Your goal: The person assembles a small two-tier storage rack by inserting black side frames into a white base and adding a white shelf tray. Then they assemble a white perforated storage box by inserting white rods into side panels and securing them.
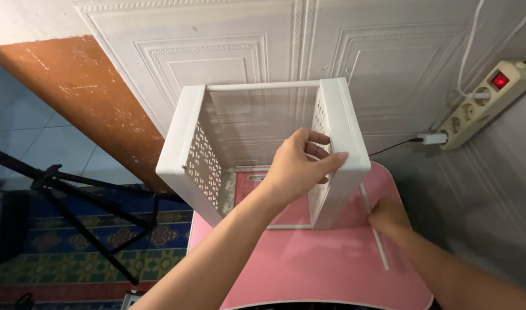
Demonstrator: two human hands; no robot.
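Observation:
A white plastic shelf frame [180,143] with two perforated side panels stands upright on a small pink table [309,264]. A thin white rod [263,86] joins the panels at the top. My left hand [300,169] grips the upper edge of the right panel [343,115], thumb on the outside and fingers inside. My right hand [389,217] is closed on a loose white rod [381,250] that lies slanted on the table, beside the base of that panel.
A white panelled wall [217,51] rises right behind the table. A power strip [486,97] with a red switch and a plugged-in charger [432,138] hang at the right. On the left, a black tripod [73,195] stands over a patterned rug [56,252].

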